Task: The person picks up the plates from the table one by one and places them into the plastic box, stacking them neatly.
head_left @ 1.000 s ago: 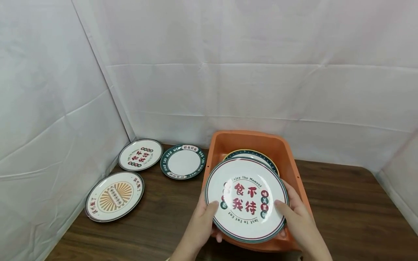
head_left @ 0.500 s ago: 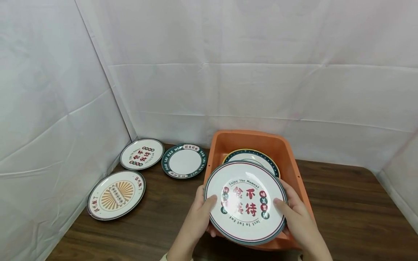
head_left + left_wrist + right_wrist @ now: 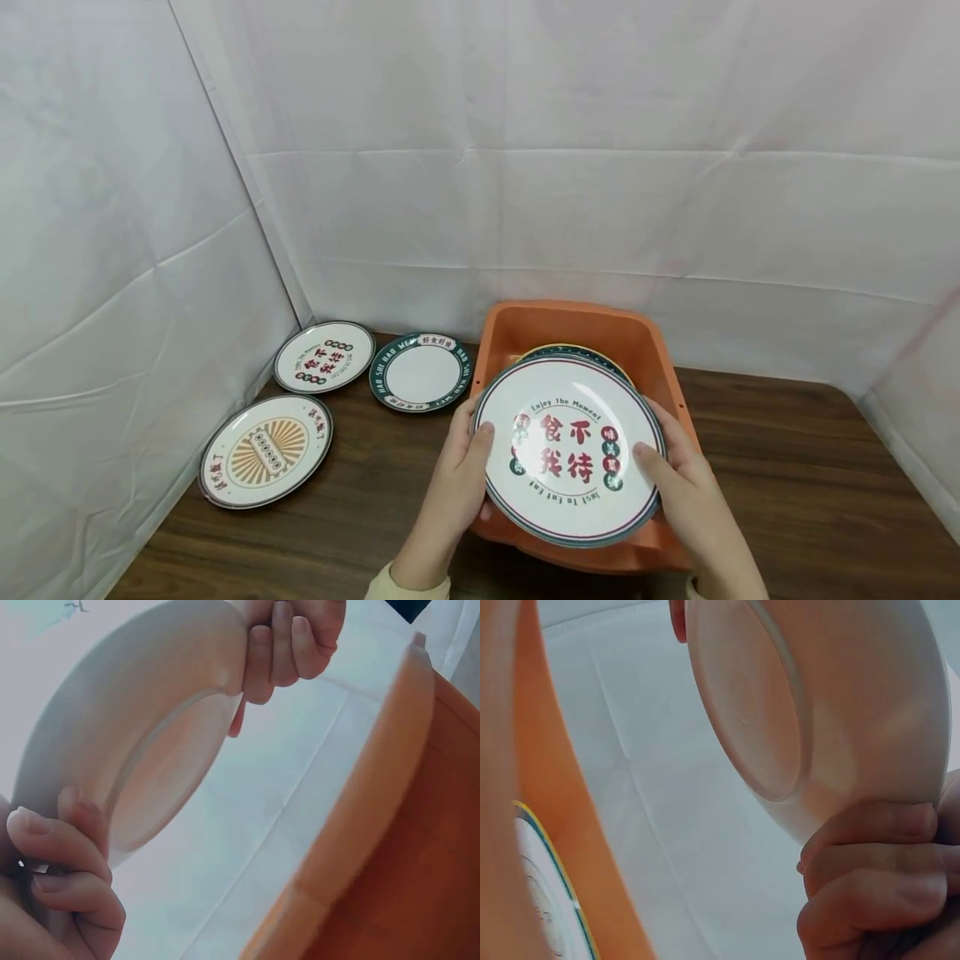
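Observation:
A white plate (image 3: 567, 450) with red characters and a green rim is held up over the front of an orange basin (image 3: 663, 367). The left hand (image 3: 453, 487) grips its left edge, thumb on the face. On the right edge the right hand (image 3: 690, 492) grips likewise. Both wrist views show the plate's pale underside (image 3: 161, 697), with curled fingers (image 3: 877, 855) beneath it. Behind the held plate, a yellow-rimmed plate (image 3: 615, 364) lies in the basin, mostly hidden.
Three plates lie on the wooden table at the left: a red-lettered one (image 3: 324, 357), a green-rimmed one (image 3: 420, 372) and one with an orange sunburst (image 3: 266, 452). White cloth (image 3: 585, 208) hangs behind and at both sides.
The held plate has risen slightly and covers more of the yellow-rimmed plate behind it. Both hands have moved up with it, keeping their grip.

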{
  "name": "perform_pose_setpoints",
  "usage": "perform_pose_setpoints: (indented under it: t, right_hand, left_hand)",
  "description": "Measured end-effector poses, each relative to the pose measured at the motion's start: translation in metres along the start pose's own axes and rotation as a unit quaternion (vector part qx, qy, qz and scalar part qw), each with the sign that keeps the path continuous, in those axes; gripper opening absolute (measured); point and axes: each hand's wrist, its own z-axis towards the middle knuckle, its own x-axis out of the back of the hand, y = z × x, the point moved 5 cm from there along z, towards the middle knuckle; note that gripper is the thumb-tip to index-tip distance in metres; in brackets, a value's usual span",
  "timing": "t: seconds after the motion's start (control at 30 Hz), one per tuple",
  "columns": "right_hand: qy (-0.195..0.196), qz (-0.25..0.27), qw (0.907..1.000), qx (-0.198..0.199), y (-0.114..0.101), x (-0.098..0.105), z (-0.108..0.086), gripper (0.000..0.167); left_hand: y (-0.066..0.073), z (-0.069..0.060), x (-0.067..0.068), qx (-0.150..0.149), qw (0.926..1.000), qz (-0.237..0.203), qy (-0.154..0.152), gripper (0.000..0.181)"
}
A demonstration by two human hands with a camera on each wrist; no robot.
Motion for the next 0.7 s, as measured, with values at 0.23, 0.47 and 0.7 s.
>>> perform_pose_setpoints:
  t: [0.23, 0.47, 0.7]
  right_hand:
    - [0.035, -0.092, 0.9895, 0.106, -0.03, 0.016, 0.01, 0.049]
    - [0.06, -0.142, 0.978, 0.141, -0.042, 0.025, 0.035, 0.052]
    - [0.113, -0.142, 0.9807, 0.073, -0.037, 0.036, 0.079, 0.053]
  left_hand:
    - [0.028, 0.025, -0.009, -0.057, 0.9983, 0.002, -0.005, 0.042]
    - [0.053, 0.06, -0.015, -0.077, 0.997, -0.011, 0.008, 0.041]
    - [0.029, 0.108, -0.022, -0.085, 0.9915, 0.011, 0.098, 0.039]
